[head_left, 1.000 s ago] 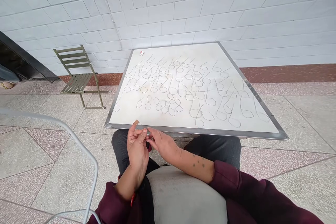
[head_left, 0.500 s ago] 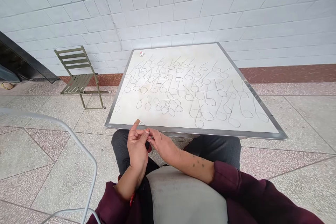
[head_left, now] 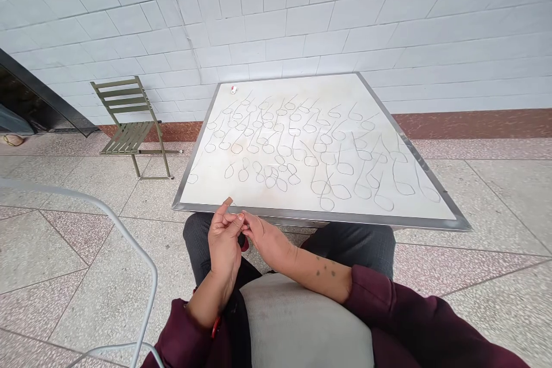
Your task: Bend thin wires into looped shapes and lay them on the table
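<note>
My left hand (head_left: 225,244) and my right hand (head_left: 269,241) meet at the near edge of the table, over my lap. Both are closed in a pinch, fingertips together, on a thin wire (head_left: 233,204), of which a small curved part shows beside my left fingers. The rest of it is mostly hidden by the fingers. My left index finger, with a tan wrap at its tip, points up and away. Beyond the hands, several thin wire loops with straight tails (head_left: 345,168) lie on the white tabletop (head_left: 207,191). A cluster of small double loops (head_left: 271,178) lies nearer the hands.
A small red and white object (head_left: 233,90) sits at the table's far left corner. A green slatted folding chair (head_left: 129,132) stands left of the table by the tiled wall (head_left: 302,29). A grey metal tube frame (head_left: 150,276) curves along my left side.
My hands stay pinched together in nearly the same place, with only slight finger movement. The view has shifted very slightly; the loops on the table lie as before.
</note>
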